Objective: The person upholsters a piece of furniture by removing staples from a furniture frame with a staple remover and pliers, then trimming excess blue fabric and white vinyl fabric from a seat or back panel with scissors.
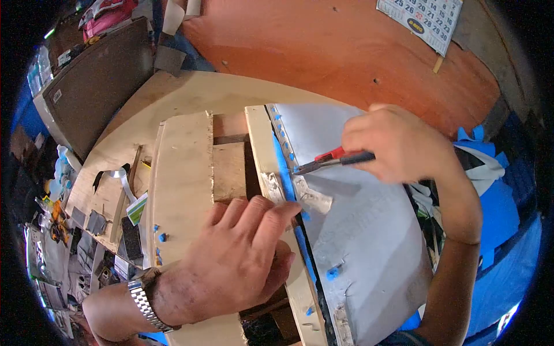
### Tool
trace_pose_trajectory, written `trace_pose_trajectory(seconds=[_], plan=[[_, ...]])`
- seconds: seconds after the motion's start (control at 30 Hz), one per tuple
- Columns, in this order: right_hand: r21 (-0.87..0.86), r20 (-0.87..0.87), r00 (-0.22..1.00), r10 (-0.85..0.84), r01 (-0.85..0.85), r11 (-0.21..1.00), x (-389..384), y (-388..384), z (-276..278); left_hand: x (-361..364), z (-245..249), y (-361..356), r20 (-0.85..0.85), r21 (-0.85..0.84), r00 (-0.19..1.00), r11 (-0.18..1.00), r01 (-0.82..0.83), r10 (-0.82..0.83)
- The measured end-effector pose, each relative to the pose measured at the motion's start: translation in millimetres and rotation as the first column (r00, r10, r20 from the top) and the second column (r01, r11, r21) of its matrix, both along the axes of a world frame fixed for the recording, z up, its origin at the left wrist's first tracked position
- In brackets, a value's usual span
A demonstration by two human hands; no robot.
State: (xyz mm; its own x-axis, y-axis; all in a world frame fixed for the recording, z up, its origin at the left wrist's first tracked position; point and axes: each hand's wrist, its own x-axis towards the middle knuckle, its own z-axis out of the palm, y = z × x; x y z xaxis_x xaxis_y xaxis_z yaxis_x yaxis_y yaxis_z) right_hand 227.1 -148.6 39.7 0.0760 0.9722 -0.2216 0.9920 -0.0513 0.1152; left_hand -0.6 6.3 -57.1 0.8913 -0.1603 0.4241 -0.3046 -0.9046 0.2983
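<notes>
My right hand (398,144) is closed around the handles, one red and one black, of a pair of pliers (326,162). The pliers' jaws meet the edge of a grey-white sheet (369,242), at a row of small blue bits beside a blue strip (284,164). My left hand (245,248), with a metal-band watch (144,303) on the wrist, curls over a pale wooden rail (258,130). Its index fingertip presses by the blue strip, just below the pliers. The thumb is partly hidden. A torn pale scrap (314,196) lies on the sheet near the jaws.
A pale wooden panel (182,173) lies left of the rail, with a gap between them. Tools and scraps clutter the far left, near a leaning brown board (98,81). Blue fabric (502,213) hangs at the right. A calendar (424,20) is at the back.
</notes>
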Motion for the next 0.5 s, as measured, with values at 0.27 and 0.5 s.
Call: trace_pose_trajectory(seconds=[0.27,0.5], plan=[[0.275,0.257,0.966,-0.041,-0.033,0.961,9,-51,-17,0,-1,-3,-0.055,0.077,0.998,0.997,-0.012,0.017],[0.256,0.478,0.877,0.059,-0.203,0.945,4,-21,-38,0,5,-3,-0.1,0.089,0.995,0.996,-0.011,0.02]])
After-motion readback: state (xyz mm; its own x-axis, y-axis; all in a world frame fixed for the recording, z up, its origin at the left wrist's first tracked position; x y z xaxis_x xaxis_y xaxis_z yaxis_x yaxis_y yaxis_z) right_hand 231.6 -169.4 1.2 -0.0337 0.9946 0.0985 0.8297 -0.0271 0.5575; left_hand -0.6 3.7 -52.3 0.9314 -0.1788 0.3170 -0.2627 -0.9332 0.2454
